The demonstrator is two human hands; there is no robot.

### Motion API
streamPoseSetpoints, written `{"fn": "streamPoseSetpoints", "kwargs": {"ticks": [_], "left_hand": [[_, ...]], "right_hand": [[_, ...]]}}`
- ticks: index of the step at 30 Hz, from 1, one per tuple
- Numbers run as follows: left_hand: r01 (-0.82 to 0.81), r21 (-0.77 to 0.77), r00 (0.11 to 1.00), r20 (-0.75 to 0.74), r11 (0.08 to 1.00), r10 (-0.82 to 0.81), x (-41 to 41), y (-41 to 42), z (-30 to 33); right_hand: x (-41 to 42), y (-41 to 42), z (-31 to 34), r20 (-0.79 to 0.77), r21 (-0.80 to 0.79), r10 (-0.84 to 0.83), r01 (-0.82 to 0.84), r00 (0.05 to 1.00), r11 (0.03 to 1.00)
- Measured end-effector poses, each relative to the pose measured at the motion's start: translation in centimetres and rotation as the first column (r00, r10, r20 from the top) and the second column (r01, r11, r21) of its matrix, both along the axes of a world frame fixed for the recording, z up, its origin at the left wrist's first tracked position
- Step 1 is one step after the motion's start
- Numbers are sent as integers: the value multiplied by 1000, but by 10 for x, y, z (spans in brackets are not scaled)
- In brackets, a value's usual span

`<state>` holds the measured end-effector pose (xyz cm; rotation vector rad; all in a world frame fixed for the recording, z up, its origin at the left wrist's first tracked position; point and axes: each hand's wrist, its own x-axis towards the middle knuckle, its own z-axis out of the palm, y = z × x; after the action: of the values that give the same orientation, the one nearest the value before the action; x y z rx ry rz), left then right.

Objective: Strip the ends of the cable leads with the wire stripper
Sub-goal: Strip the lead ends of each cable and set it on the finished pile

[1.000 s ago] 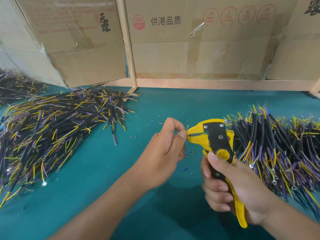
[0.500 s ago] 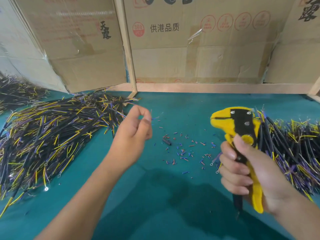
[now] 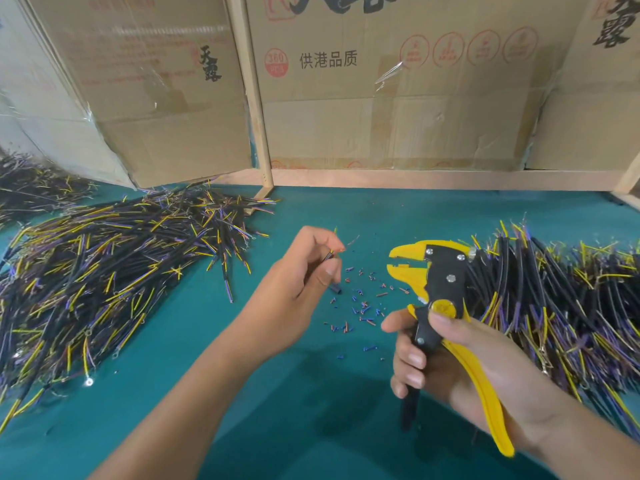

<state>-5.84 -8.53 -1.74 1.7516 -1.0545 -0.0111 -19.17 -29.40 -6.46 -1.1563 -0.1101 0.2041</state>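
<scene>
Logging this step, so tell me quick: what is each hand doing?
Left hand: pinches a cable lead.
Right hand: grips the wire stripper.

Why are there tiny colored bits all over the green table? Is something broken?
Nothing looks broken. The tiny bits lie scattered on the table between the left hand and the wire stripper, probably stripped wire insulation.

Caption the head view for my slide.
Left hand pinches a cable; right hand grips the wire stripper.
</scene>
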Motion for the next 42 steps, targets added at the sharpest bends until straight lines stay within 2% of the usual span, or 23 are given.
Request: {"fn": "streamPoseSetpoints", "kwargs": {"ticks": [2,6,16,25,42], "left_hand": [[4,0,1000,7,1000,-4,-3,-1,0],[6,4,1000,18,1000,-6,-12,-7,-2],[-27,60,997,80,998,22,-21,-13,-5],[-21,107,997,74,994,13,-20,-12,-3],[0,113,995,99,994,-12,-24,-13,-2]], "right_hand": [[0,2,-1,18,-21,-23,24,1000,999],[-3,15,11,-3,203,69,-67,998,977],[-5,17,15,-8,189,52,-49,999,981],[-7,19,18,-32,154,52,-46,998,987],[-10,26,26,-103,153,-9,25,995,988]]}}
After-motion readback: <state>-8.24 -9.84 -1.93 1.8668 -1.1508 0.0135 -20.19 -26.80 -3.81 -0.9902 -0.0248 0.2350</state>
